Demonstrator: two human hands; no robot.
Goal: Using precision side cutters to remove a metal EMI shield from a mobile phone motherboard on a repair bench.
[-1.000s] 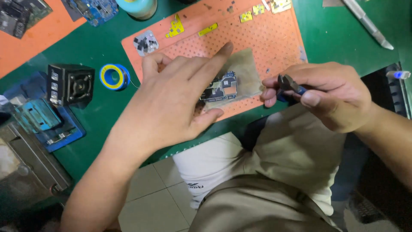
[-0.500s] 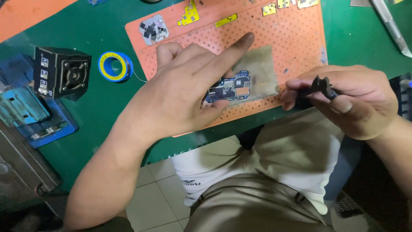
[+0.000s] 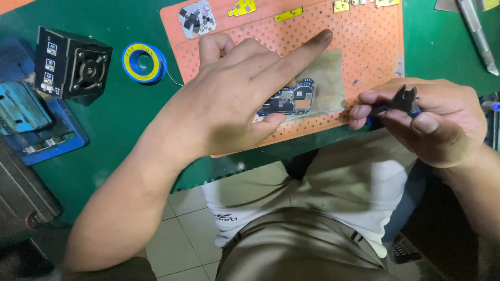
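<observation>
We see the left hand (image 3: 237, 99) lying flat across the orange perforated work mat (image 3: 364, 41), its index finger stretched toward the mat's upper middle and its thumb tucked under, pressing on the near edge of a small blue circuit board (image 3: 291, 100). The board rests on a pale translucent sheet (image 3: 328, 78) near the mat's front edge, partly hidden beneath the fingers. The hand is open and spread, pinning the board rather than gripping it.

The right hand (image 3: 432, 122) hovers just off the mat's right front corner, closed around a small dark tool (image 3: 401, 101) with a blue handle, pinched between thumb and fingers; its notched black tip points up and left, near the board but not touching it.

Compared with half a second earlier, the view has tilted so the mat sits higher in frame and the hands appear further apart from the top edge; the left hand has kept its place on the board, and the tool has turned slightly upward in the right hand.

To the left on the green bench (image 3: 130, 109) lie a blue and yellow tape roll (image 3: 143, 62), a black cube-shaped fan unit (image 3: 70, 65) and a blue fixture (image 3: 36, 130).
</observation>
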